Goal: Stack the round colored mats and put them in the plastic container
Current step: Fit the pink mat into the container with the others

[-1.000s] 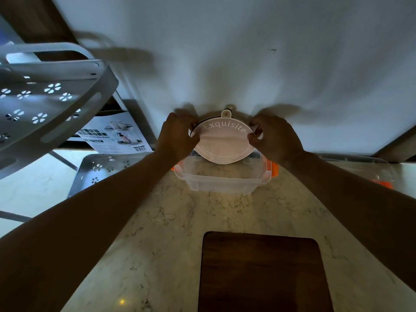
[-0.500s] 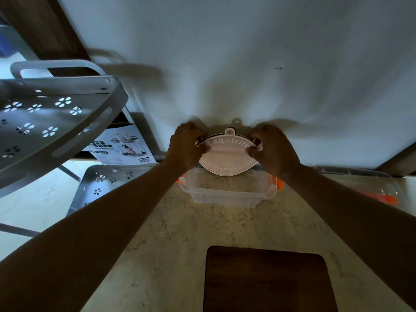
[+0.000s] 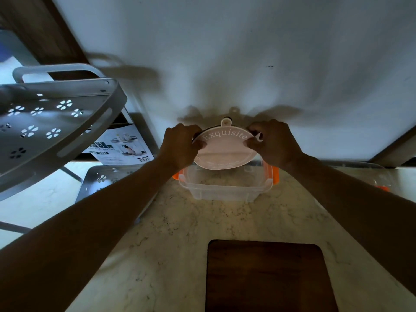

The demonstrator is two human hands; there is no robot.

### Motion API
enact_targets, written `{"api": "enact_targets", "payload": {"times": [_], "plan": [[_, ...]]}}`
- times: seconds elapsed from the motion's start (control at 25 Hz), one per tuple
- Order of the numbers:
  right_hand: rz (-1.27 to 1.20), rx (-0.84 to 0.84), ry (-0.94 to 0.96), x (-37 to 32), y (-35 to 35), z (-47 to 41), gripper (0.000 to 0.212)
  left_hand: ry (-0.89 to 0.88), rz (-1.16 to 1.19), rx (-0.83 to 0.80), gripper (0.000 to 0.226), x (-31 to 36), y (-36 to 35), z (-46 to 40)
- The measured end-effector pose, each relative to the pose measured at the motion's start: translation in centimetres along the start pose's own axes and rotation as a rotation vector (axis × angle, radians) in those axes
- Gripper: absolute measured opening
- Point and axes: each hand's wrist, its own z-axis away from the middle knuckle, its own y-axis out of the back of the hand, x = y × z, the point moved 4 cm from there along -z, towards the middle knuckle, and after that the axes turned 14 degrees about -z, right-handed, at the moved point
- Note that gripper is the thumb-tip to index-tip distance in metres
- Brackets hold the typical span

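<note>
Gripping the mat stack (image 3: pixel 222 152) by both edges, left hand (image 3: pixel 180 147) and right hand (image 3: pixel 275 143) could snag it on the container (image 3: pixel 225 188) rim if tilted.

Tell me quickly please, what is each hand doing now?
Left hand: closed on the left edge of the mat stack.
Right hand: closed on its right edge.

Dim scene, and we see the forearms go nearly black in the foreground. The brightest patches sit at far left, cool light coming through the cut-outs of the grey rack (image 3: pixel 56 122). The wall (image 3: pixel 247 52) carries soft, wide shadows above both hands and a smeared one off the rack. Wide-angle bending curves the edges hard. The counter (image 3: pixel 180 233) glows faintly; the dark board (image 3: pixel 267 278) swallows detail
</note>
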Motion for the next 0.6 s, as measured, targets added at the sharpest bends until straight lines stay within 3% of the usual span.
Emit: {"api": "enact_targets", "payload": {"times": [0.12, 0.36, 0.6], "plan": [[0.067, -0.052, -0.059, 0.5, -1.2, 0.9, 0.019, 0.006, -0.105, -0.118, 0.022, 0.2, -1.6, 0.6], [0.012, 0.024, -0.065, 0.7, -0.6, 0.3, 0.018, 0.027, -0.033, -0.038, 0.019, 0.2, -0.4, -0.6], [0.080, 0.004, -0.133, 1.1, -2.2, 0.8, 0.020, 0.061, -0.097, -0.136, 0.019, 0.9, -1.6, -0.2]]}}
